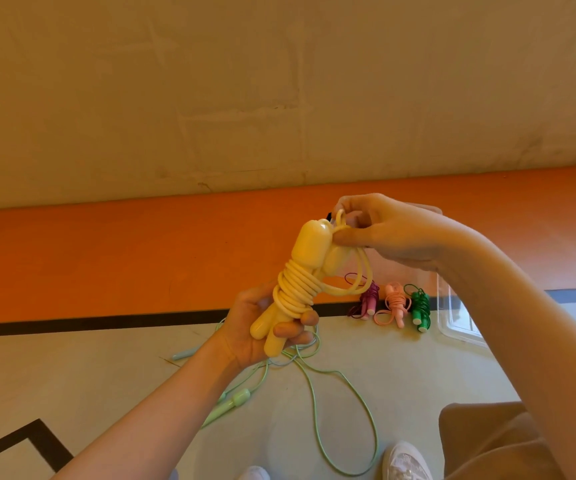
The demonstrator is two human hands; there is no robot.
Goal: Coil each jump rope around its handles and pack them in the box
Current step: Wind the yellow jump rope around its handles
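At six o'clock, nearest, a white shoe and the uncoiled light-green jump rope lie on the floor. Above them the left hand curls round the lower ends of the yellow jump rope handles — cord already wound in several turns. At one o'clock of it, the right hand pinches a loose yellow loop by the handle tops. Farther, toward three o'clock, purple, pink and green coiled ropes lie beside the clear box.
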